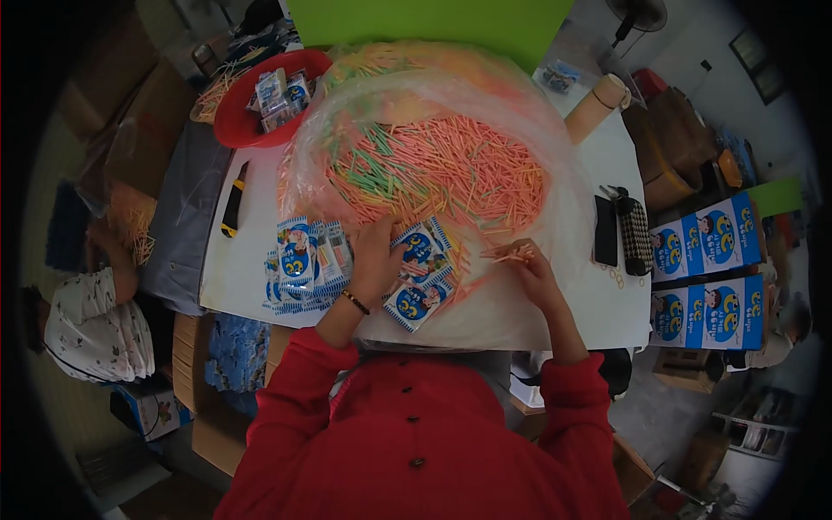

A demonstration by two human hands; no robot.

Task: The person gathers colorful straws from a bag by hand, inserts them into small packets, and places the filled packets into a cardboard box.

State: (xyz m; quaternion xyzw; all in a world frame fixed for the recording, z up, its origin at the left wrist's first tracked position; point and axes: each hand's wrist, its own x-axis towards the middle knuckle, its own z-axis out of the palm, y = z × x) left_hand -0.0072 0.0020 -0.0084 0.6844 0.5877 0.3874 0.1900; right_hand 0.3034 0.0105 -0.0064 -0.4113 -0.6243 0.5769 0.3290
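Observation:
A large clear plastic bag lies open on the white table, full of thin pink, yellow and green sticks. My right hand is closed on a small bunch of sticks at the bag's near right edge. My left hand rests between two groups of blue and white packets, its fingertips by the sticks; whether it grips anything is hidden. Just right of it lie two packets, an upper one and a lower one. A pile of filled packets is on its left.
A red bowl holds wrapped packets. A yellow and black cutter lies at left, a phone and checkered case at right. Printed boxes stand beyond the right edge. Another person sits at the left.

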